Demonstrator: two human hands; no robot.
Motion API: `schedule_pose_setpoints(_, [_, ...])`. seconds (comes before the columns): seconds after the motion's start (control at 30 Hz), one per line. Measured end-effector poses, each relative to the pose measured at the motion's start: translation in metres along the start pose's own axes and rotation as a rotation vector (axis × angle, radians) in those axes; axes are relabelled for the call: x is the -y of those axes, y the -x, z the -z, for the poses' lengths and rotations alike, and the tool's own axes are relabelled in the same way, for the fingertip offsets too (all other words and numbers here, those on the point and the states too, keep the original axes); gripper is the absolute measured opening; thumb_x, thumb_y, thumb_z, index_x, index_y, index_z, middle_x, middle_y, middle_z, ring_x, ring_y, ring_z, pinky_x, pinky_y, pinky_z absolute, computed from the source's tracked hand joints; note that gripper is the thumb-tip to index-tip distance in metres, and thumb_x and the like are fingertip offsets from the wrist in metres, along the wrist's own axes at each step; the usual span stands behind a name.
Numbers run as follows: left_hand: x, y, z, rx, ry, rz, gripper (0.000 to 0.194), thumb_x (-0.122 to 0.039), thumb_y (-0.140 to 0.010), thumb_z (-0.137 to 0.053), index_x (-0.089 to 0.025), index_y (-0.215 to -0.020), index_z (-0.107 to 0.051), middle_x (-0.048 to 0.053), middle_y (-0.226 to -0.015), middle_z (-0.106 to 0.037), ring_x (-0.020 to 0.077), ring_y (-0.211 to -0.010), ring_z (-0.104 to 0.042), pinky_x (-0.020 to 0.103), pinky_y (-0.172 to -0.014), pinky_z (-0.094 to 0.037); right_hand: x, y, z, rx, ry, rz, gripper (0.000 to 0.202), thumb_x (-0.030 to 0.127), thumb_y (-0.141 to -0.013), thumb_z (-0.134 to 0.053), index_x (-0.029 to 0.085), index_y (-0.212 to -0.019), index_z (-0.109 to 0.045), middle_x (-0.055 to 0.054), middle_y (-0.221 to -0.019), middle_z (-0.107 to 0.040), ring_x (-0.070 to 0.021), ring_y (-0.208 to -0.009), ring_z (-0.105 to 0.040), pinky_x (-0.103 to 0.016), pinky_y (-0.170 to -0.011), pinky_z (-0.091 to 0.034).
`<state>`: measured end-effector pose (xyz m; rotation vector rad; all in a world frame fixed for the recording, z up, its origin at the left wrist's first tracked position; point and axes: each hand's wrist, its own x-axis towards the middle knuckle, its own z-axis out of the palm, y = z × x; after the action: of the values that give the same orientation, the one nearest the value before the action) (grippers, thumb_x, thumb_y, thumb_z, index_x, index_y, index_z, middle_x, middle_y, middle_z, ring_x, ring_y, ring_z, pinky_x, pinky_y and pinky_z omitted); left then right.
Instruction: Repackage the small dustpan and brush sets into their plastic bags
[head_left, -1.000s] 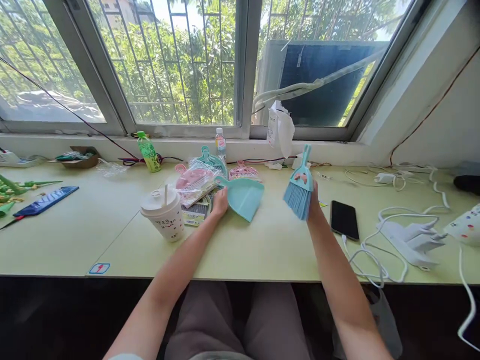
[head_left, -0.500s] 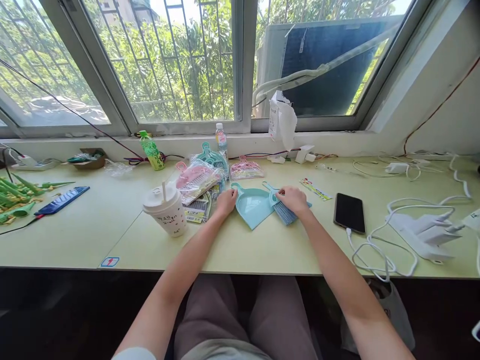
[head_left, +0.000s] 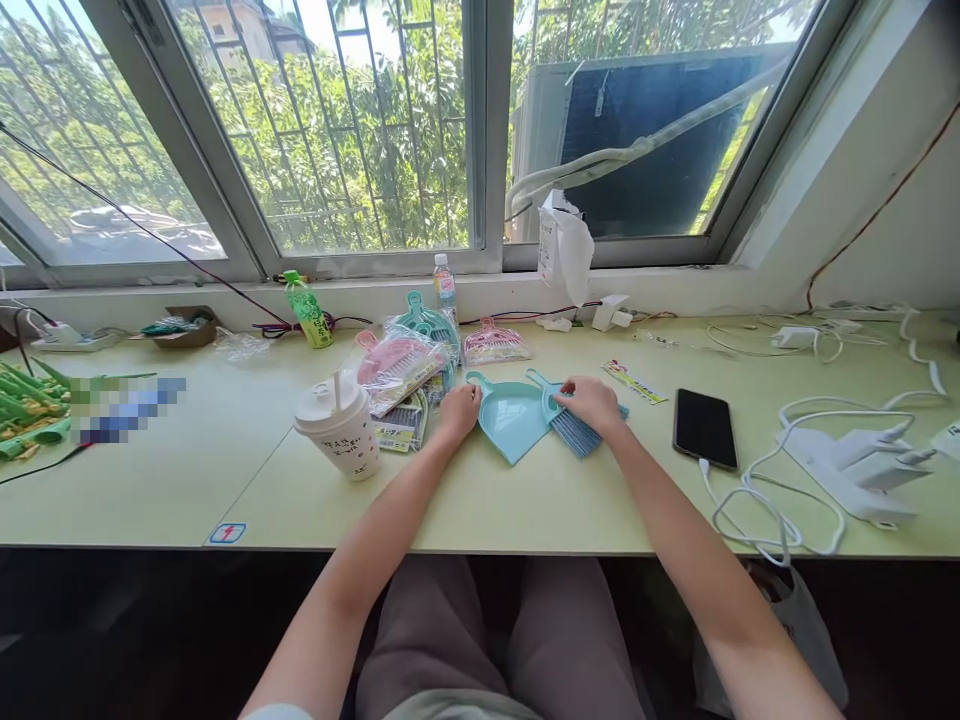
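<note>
A light-blue dustpan (head_left: pixel 513 416) lies on the table, its handle toward the upper left. Closed fingers of my left hand (head_left: pixel 459 410) are at the dustpan's left edge, just below the handle. The small blue brush (head_left: pixel 576 432) lies at the dustpan's right side, bristles toward the lower right. My right hand (head_left: pixel 589 402) is closed on the brush near the base of its handle. Wrapped pink and grey brush sets (head_left: pixel 399 368) are piled left of my left hand.
A white lidded cup (head_left: pixel 341 430) stands left of my left forearm. On the right are a black phone (head_left: pixel 705 428), white cables and a power strip (head_left: pixel 840 480). Bottles (head_left: pixel 307 312) stand by the window, and a thin colourful packet (head_left: pixel 634 382) lies beyond my right hand.
The view has shifted slightly. Both hands, the dustpan and the brush keep nearly the same places relative to each other.
</note>
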<state>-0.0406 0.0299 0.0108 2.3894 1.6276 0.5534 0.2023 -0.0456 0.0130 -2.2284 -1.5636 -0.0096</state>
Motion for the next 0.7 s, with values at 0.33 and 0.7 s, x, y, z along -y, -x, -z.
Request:
schedule_pose_setpoints(0.33, [-0.011, 0.01, -0.009, 0.138, -0.107, -0.35, 0.037, -0.028, -0.105, -0.03, -0.017, -0.112, -0.065, 0.014, -0.108, -0.073, 0.0259, -0.097, -0.069, 0.032, -0.08, -0.045, 0.02, 0.007, -0.006, -0.048, -0.032, 0.198, 0.016, 0.036, -0.088, -0.063, 0.022, -0.092, -0.07, -0.008, -0.105, -0.074, -0.0269, -0.109, -0.063, -0.037, -0.091, -0.045])
schedule_pose_setpoints(0.7, [-0.004, 0.006, -0.005, 0.051, -0.065, -0.591, 0.016, -0.026, -0.093, -0.061, -0.022, -0.107, -0.068, 0.006, -0.1, -0.07, 0.0203, -0.099, -0.065, 0.028, -0.085, -0.049, 0.035, 0.016, -0.005, 0.156, -0.077, 0.311, 0.02, 0.043, -0.09, -0.063, 0.024, -0.091, -0.07, -0.005, -0.102, -0.076, -0.0229, -0.098, -0.068, -0.031, -0.076, -0.046])
